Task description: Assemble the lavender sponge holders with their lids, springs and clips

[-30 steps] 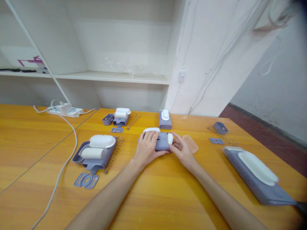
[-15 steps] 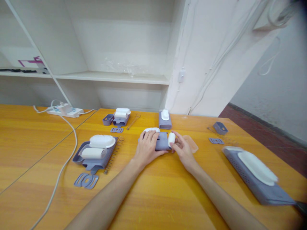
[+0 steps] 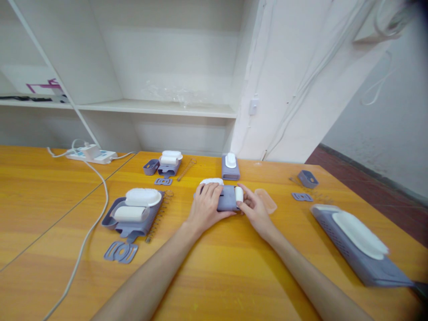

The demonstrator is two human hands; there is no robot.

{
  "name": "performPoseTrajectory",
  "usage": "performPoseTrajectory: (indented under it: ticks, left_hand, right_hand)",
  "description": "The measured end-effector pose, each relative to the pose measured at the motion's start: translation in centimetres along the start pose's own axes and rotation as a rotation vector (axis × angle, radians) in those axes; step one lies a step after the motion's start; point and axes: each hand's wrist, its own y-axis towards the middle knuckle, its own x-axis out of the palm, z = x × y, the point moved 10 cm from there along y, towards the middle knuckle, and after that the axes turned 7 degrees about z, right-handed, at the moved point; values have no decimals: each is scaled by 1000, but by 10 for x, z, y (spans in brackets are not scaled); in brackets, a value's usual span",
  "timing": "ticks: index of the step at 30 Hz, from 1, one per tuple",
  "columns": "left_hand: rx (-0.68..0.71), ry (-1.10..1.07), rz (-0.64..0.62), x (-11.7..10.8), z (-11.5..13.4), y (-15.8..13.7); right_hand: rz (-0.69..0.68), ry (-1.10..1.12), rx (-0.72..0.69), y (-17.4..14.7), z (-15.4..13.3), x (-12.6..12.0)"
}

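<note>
Gripping grey case [image 3: 228, 200] w/ L hand [image 3: 206, 203], white pc. [image 3: 239, 195] w/ R hand [image 3: 256, 208]; peach pc. [image 3: 266, 201] lying just beside, spring [image 3: 159, 218] lying well L.

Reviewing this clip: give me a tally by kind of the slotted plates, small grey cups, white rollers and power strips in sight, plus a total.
Slotted plates: 3
Small grey cups: 3
White rollers: 3, one at the right hand
Power strip: 1
Total: 10
</note>
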Motion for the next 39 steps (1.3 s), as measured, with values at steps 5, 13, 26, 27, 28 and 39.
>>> performPoseTrajectory:
  ticks: [5,13,26,27,28,39]
  left_hand:
    - [14,0,1,0,1,0]
    - [6,0,15,-1,0,0]
    - [26,14,16,0,-1,-3]
    - [28,16,16,0,-1,-3]
    - [29,19,16,0,-1,-3]
    - [32,34,13,-2,1,-2]
  right_hand:
    - [-22,-29,-29,-1,-3,2]
    - [-140,-21,-59,-4,-1,8]
    - [-199,-136,-75,-8,-14,15]
    - [-192,-150,-79,-8,-14,14]
    - [-188,-161,-86,-9,-15,14]
    - [-235,-197,-98,-13,-17,17]
